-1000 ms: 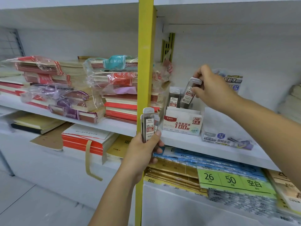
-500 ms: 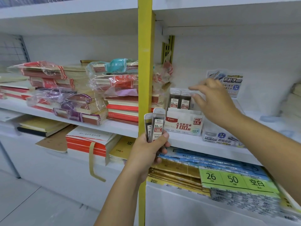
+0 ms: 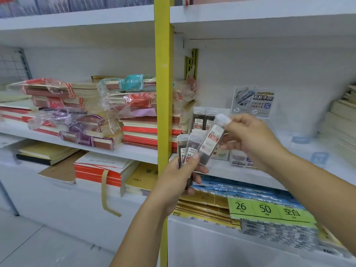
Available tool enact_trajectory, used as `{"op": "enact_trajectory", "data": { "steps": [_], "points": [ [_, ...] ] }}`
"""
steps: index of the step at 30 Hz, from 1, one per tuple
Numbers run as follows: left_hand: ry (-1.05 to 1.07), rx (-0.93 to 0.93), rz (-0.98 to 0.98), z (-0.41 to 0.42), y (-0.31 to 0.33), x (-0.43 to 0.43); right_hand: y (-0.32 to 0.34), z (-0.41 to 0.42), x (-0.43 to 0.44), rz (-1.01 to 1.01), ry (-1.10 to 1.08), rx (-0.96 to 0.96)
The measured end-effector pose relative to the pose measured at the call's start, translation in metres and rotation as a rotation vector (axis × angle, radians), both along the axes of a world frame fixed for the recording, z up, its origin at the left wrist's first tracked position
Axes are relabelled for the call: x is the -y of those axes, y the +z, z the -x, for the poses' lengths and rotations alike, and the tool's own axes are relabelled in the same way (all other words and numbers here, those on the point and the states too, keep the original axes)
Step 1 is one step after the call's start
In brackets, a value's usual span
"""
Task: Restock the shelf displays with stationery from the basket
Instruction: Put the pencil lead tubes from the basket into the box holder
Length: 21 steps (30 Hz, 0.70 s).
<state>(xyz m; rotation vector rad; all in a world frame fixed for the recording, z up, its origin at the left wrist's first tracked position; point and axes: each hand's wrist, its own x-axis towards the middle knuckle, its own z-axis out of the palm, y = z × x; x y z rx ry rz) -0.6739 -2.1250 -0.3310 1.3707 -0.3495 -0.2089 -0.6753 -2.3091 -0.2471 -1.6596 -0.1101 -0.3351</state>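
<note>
My left hand (image 3: 178,177) grips a small fan of pencil-lead cases (image 3: 186,149), clear tubes with red and white labels, in front of the yellow shelf post (image 3: 161,93). My right hand (image 3: 250,137) pinches the white cap end of one lead case (image 3: 211,140), tilted and touching the bunch in my left hand. Behind them, on the middle shelf (image 3: 289,170), two lead cases (image 3: 202,120) stand upright in a white display box (image 3: 224,154), mostly hidden by my hands. The basket is not in view.
A second display box with a blue-and-white header card (image 3: 253,103) stands right of the lead box. Wrapped notebook stacks (image 3: 81,116) fill the left bay. Sheets with a green label strip (image 3: 269,209) lie on the lower right shelf. Pale books (image 3: 342,120) sit far right.
My right hand left the display box, came down and left, and took hold of a lead case from the bunch in my left hand. The camera tilted up a little.
</note>
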Motion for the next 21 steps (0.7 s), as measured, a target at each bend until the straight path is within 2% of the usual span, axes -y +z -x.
{"op": "enact_trajectory", "data": {
  "steps": [3, 6, 9, 12, 15, 21],
  "points": [
    [0.018, -0.038, 0.027, -0.004, -0.002, -0.001, 0.021, -0.012, 0.020, 0.112, -0.186, 0.207],
    [0.017, -0.038, 0.040, -0.007, -0.004, -0.002, 0.037, -0.030, 0.033, 0.366, -0.309, 0.414],
    [-0.002, -0.046, 0.075, -0.010, -0.007, -0.002, 0.039, -0.048, 0.037, 0.658, -0.362, 0.439],
    [0.009, -0.058, 0.122, -0.014, -0.010, -0.002, 0.032, -0.062, 0.037, 0.805, -0.340, 0.406],
    [0.024, -0.074, 0.171, -0.018, -0.015, -0.003, 0.024, -0.072, 0.038, 0.829, -0.328, 0.370],
    [0.027, -0.025, 0.100, -0.021, -0.018, -0.008, 0.020, -0.086, 0.039, 0.676, -0.376, 0.263]
  ]
}}
